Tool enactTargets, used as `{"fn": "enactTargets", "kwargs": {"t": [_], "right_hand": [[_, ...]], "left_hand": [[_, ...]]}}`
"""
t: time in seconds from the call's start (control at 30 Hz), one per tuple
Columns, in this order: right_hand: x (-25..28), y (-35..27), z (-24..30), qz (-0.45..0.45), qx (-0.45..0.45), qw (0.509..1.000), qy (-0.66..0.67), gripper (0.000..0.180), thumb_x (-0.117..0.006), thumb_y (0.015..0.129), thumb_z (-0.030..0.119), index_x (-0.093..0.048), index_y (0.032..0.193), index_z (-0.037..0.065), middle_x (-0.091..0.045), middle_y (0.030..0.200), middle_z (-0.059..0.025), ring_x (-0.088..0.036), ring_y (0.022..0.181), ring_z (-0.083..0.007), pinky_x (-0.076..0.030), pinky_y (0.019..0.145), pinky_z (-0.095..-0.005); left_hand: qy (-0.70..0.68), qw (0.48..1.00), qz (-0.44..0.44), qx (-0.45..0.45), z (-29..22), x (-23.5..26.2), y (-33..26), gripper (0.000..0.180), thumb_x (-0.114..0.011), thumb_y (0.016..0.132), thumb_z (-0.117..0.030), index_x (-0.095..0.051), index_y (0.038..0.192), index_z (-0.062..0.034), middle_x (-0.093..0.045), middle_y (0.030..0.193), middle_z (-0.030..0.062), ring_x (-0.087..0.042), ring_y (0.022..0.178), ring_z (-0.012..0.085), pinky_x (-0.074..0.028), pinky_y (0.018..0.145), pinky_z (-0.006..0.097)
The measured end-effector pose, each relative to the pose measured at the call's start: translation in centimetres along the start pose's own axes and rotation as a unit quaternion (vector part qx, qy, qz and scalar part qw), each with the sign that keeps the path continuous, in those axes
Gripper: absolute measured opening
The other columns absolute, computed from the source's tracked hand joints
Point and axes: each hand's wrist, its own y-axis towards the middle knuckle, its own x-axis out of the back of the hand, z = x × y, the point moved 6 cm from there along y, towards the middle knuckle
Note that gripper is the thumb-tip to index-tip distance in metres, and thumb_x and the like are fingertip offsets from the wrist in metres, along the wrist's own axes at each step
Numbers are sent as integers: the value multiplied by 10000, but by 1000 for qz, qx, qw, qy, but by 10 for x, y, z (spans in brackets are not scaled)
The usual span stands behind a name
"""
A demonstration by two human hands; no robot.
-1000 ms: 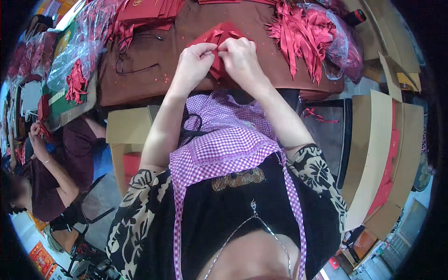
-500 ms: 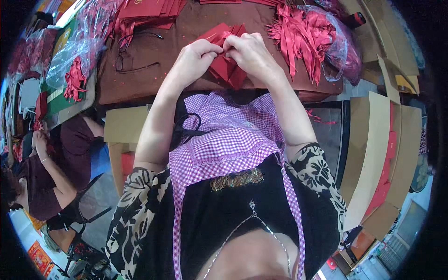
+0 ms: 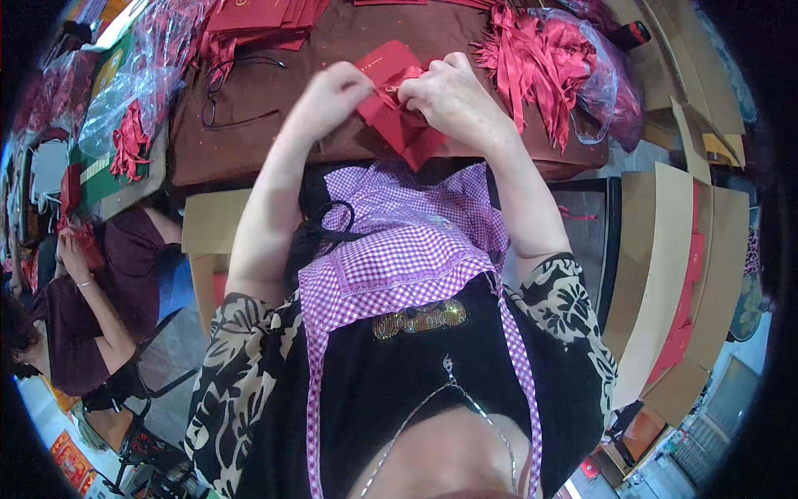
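Observation:
A red paper packet [image 3: 410, 145] lies at the near edge of the brown-covered table, one corner pointing towards me. Across its middle runs a shiny red ribbon [image 3: 387, 93], bunched where my fingers meet it. My left hand [image 3: 334, 98], a little blurred, is closed in a pinch at the left side of the packet, on a ribbon end. On the other side my right hand [image 3: 453, 93] has thumb and fingers closed around the ribbon's gathered part. Its fingertips partly hide the knot or loop there.
Loose red ribbons [image 3: 540, 71] spill from a clear plastic bag on the right. Eyeglasses [image 3: 241, 121] lie at left, near stacked red packets [image 3: 262, 18]. Open cardboard boxes [image 3: 657, 274] stand at right. Another person [image 3: 91, 291] sits at left, handling something red.
My left hand has moved left, away from the right hand. The packet has turned slightly, showing more of its surface. The seated person's hands now show a red item.

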Motion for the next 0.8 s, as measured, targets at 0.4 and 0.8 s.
{"fn": "enactTargets", "kwargs": {"t": [0.4, 0.8], "right_hand": [[11, -8, -4, -11, -12, 999, 30, 136, -607, 804, 221, -641, 852, 98, -634, 769, -45, -552, 856, -230, -335, 876, -373], [-42, 10, -10, 5, -64, 695, 716, 178, -646, 836, 144, -632, 977, 35, -634, 890, 2, -574, 834, -77, -456, 780, -251]], "left_hand": [[-486, 851, -88, 181, 73, 30, -14, 138, -547, 914, -138, -566, 953, -8, -567, 777, 48, -519, 657, 138, -440, 576, 264], [-438, 896, 39, -54, -21, -8, -32, 217, -584, 867, -83, -570, 1072, -16, -477, 1307, 217, -540, 1065, 230, -433, 927, 330]]}}
